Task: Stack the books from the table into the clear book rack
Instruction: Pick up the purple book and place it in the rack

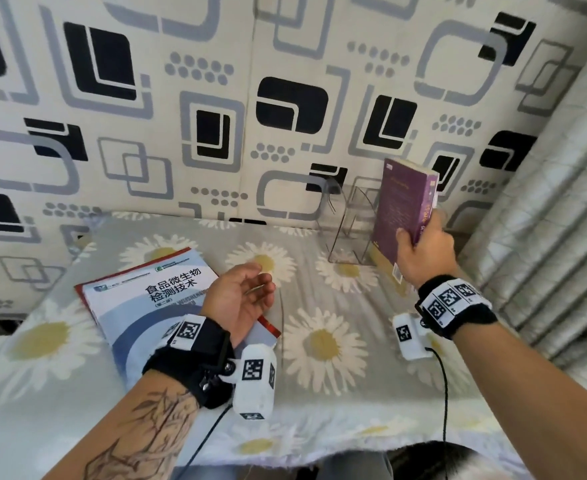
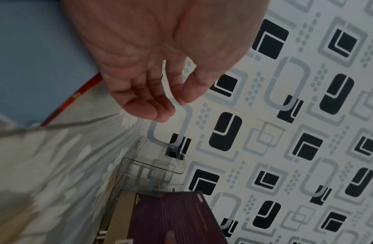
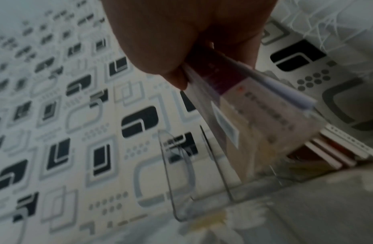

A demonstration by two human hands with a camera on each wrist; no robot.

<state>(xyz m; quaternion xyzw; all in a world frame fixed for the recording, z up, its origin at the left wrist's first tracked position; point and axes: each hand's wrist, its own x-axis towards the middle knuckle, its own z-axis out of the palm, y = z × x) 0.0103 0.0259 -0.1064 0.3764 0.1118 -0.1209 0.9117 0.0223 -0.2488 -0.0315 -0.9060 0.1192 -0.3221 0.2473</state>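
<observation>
My right hand grips a purple book by its spine, upright, its lower end at the right side of the clear book rack. The right wrist view, blurred, has that purple book slanting down beside the rack's clear dividers. My left hand hovers palm up with relaxed fingers, holding nothing, over the right edge of a blue-and-white textbook that lies flat on the table. In the left wrist view the left hand is above the clear rack and purple book.
A daisy-print cloth covers the table. A patterned wall stands right behind the rack. A quilted silver surface closes the right side. Several thin books lie behind the rack in the right wrist view.
</observation>
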